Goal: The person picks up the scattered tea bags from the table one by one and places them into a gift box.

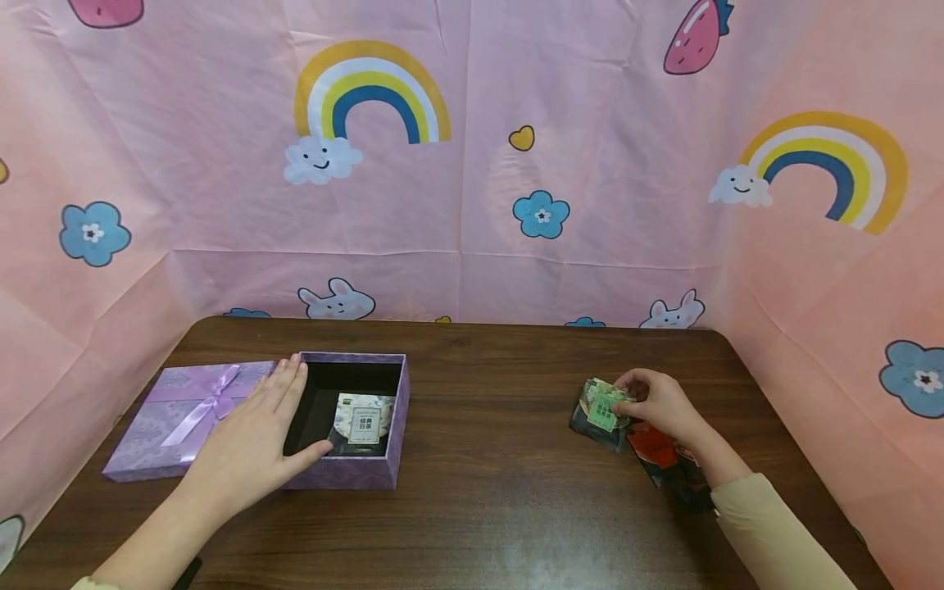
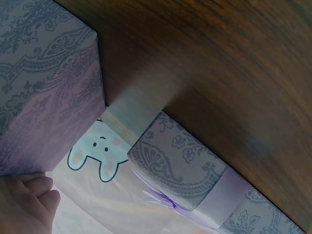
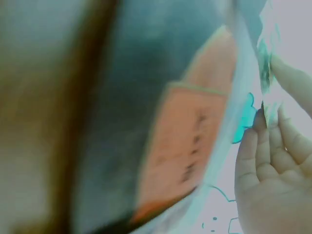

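My right hand (image 1: 664, 407) pinches a green and black tea packet (image 1: 601, 414) at its right edge, over the right part of the table. The right wrist view shows that packet edge-on (image 3: 264, 73) between thumb and fingers. Red and black packets (image 1: 652, 447) lie below that hand, partly under the wrist. With fingers straight, my left hand (image 1: 239, 455) rests along the left side of a purple patterned box (image 1: 342, 474). Inside the uncovered box lies a white and black tea packet (image 1: 365, 418), and the left thumb reaches over the near rim.
Left of the box lies its purple lid (image 1: 165, 410) with a ribbon bow, partly covered by my left hand. The brown wooden table (image 1: 487, 459) extends between box and packets. A pink printed cloth (image 1: 472, 188) encloses the back and sides. A small dark object (image 1: 188, 574) shows beside the left forearm.
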Motion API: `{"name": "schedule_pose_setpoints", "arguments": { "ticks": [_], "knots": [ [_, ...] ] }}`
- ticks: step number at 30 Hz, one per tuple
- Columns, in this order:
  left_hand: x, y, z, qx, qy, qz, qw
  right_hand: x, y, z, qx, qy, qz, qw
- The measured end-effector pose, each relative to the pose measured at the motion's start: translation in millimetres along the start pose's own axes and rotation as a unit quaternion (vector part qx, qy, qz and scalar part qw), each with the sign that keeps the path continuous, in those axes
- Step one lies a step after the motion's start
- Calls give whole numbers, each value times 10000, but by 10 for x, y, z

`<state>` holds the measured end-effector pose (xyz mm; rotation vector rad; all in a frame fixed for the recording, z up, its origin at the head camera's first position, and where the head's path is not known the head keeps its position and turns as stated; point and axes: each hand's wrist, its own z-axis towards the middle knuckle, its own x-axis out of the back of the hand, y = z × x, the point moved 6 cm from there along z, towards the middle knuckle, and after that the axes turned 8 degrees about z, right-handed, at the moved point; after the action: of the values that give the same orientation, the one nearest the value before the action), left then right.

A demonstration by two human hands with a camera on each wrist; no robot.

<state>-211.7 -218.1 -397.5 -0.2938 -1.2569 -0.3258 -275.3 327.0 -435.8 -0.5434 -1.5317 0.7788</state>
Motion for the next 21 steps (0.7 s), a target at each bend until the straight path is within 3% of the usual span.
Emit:
{"name": "schedule_pose_setpoints", "arguments": {
  "ticks": [7, 21],
  "knots": [
    [-7, -4, 0, 2, -4, -2, 10000, 80, -194, 114, 230, 402, 62, 9989],
    [4, -8, 6, 71, -103, -54, 9999, 46, -732, 394, 639, 544, 143, 9964]
  ]
}}
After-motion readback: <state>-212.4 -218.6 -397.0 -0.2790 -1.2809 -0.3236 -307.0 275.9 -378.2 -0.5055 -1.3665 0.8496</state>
